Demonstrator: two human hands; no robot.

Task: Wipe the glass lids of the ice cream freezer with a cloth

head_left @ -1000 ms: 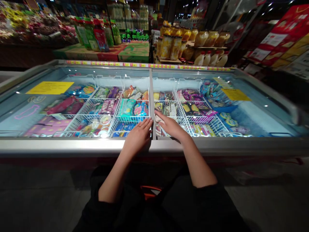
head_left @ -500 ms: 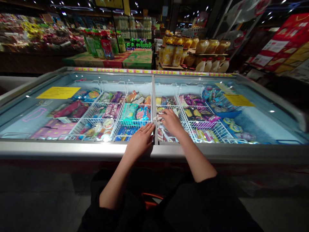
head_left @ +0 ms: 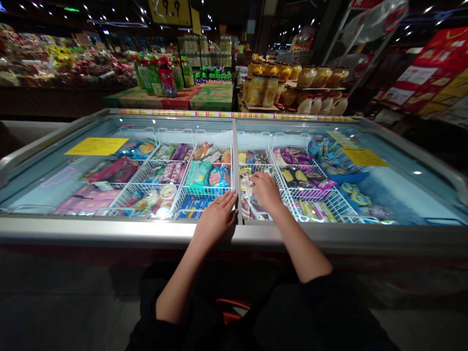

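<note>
A wide chest freezer point(head_left: 146, 230) with sliding glass lids lies in front of me. My left hand point(head_left: 218, 217) rests flat at the front of the left lid, fingers stretched out against the middle frame bar point(head_left: 236, 161). My right hand point(head_left: 266, 190) is over the right lid, just right of that bar, with its fingers bent. Under its fingertips is a crumpled whitish cloth point(head_left: 248, 189), partly hidden by the hand. Through the glass, a teal packet point(head_left: 199, 174) and blue packets point(head_left: 192, 204) show in wire baskets near my left hand.
Yellow notices point(head_left: 97, 146) are on the lids. Beyond the freezer's far edge stand bottles point(head_left: 155, 75) on boxes point(head_left: 212, 95) and jars point(head_left: 265, 90) on a shelf. Red cartons point(head_left: 427, 63) are stacked at the right. An orange-red object point(head_left: 232, 309) shows below me.
My right hand has moved the cloth off the middle bar, slightly to the right onto the glass. My left hand stays by the bar. The view has shifted slightly.
</note>
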